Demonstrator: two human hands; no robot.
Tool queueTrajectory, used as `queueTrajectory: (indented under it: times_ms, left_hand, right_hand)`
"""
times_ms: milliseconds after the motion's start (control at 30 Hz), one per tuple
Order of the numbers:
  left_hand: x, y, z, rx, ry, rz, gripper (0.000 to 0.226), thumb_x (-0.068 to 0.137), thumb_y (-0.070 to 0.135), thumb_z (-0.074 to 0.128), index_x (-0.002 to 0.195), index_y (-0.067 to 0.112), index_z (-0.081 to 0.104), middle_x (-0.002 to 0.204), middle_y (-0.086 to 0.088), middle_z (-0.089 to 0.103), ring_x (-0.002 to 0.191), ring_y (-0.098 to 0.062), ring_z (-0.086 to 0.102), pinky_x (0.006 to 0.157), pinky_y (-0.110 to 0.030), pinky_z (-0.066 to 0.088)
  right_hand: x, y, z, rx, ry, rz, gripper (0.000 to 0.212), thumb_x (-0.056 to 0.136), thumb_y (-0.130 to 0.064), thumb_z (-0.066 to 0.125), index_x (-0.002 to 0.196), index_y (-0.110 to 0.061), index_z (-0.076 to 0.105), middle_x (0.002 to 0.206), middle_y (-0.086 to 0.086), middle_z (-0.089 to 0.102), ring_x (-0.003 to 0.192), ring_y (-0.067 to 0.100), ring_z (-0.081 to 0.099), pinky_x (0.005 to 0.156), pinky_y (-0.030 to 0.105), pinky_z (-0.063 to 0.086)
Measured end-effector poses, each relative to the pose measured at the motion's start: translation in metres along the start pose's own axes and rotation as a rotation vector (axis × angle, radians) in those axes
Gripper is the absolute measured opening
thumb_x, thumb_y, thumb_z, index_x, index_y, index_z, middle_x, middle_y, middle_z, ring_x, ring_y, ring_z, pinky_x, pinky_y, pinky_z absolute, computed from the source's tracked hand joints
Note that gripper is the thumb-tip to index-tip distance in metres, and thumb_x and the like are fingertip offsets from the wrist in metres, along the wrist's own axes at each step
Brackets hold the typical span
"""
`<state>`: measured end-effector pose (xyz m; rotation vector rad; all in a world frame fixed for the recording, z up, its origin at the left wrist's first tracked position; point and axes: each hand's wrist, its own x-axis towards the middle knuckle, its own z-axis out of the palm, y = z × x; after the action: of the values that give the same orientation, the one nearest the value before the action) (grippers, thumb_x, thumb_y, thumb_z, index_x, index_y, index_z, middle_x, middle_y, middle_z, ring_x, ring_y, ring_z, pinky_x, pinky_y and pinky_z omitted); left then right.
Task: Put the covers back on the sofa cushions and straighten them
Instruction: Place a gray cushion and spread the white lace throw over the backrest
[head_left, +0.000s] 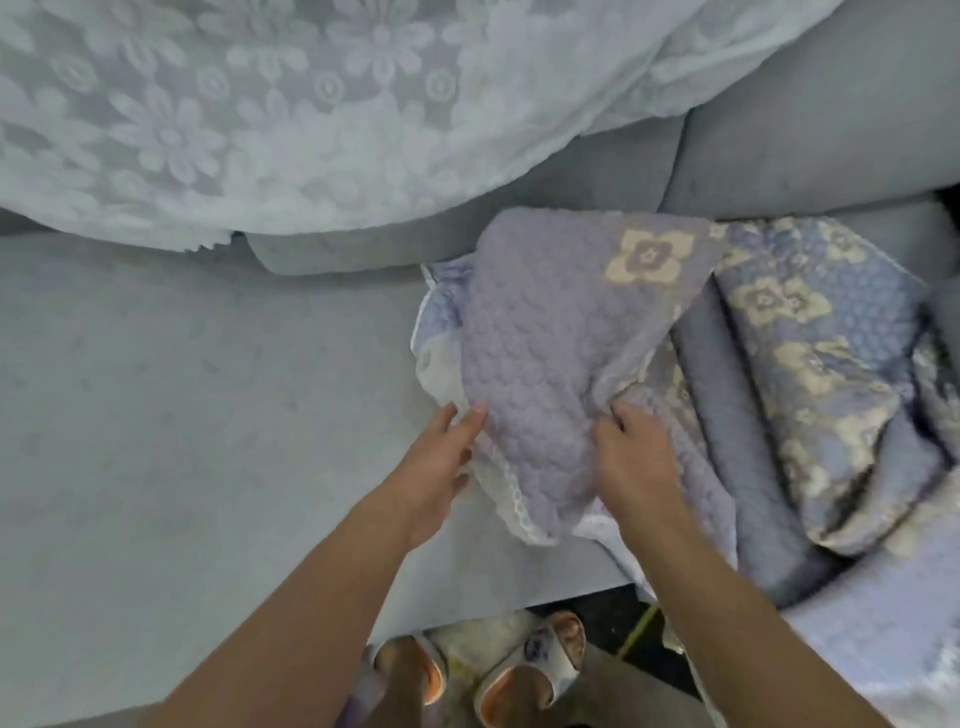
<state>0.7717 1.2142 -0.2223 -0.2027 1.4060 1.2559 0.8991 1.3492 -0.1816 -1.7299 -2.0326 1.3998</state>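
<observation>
A quilted lilac cover with a cream flower patch and white lace trim lies crumpled on the grey sofa seat. My left hand reaches its straight fingers to the cover's left lace edge. My right hand has its fingers curled into a fold of the same cover at its right side. A second blue cover with cream flowers lies bunched further right on the seat.
A white lace throw with flower pattern drapes over the sofa back. Below the seat's front edge my feet in slippers stand on the floor. The seat's left part shows bare grey fabric.
</observation>
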Motion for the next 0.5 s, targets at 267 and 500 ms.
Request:
queueTrajectory:
  times_ms: [267, 500]
  left_hand:
    - [-0.123, 0.003, -0.076, -0.536, 0.196, 0.035, 0.04, 0.092, 0.018, 0.065, 0.13, 0.004, 0.062, 0.122, -0.014, 0.07, 0.113, -0.031, 0.067, 0.101, -0.048, 0.05]
    - [-0.176, -0.131, -0.173, -0.136, 0.968, -0.326, 0.062, 0.057, 0.051, 0.078, 0.091, 0.0, 0.069, 0.079, -0.018, 0.068, 0.069, -0.031, 0.066, 0.069, -0.044, 0.058]
  right_hand:
    - [-0.136, -0.065, 0.025, -0.182, -0.545, 0.055, 0.016, 0.09, -0.008, 0.048, 0.076, -0.008, 0.055, 0.068, -0.002, 0.048, 0.061, 0.013, 0.046, 0.059, 0.032, 0.038]
    - [-0.114, -0.035, 0.079, -0.707, -0.858, -0.008, 0.022, 0.101, -0.018, 0.045, 0.095, -0.012, 0.064, 0.094, 0.01, 0.063, 0.083, 0.025, 0.06, 0.074, 0.034, 0.047]
